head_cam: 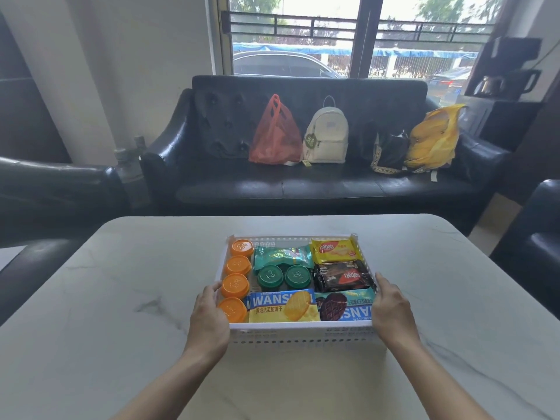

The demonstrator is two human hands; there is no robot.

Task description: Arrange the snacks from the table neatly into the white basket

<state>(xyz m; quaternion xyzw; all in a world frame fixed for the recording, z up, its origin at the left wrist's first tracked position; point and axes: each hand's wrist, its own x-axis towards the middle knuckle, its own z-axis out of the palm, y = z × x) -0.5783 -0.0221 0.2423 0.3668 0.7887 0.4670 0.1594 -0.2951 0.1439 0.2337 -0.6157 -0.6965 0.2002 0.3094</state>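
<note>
The white basket (pixel 303 334) sits on the marble table, full of snacks. Several orange-lidded cups (pixel 235 284) line its left side. In the middle lie a teal packet (pixel 281 257) and two green-lidded cups (pixel 285 277). A yellow wafer pack (pixel 335 251) and a black wafer pack (pixel 344 275) fill the right side. Two blue WANSU biscuit packs (pixel 281 307) lie along the front. My left hand (pixel 209 319) grips the basket's left wall and my right hand (pixel 392 310) grips its right wall.
The white marble table (pixel 121 298) spreads around the basket. Behind it stands a black sofa (pixel 318 183) with a red bag (pixel 274 134), a white backpack (pixel 327 134), a black bag and a yellow bag (pixel 431 137). Dark armchairs flank both sides.
</note>
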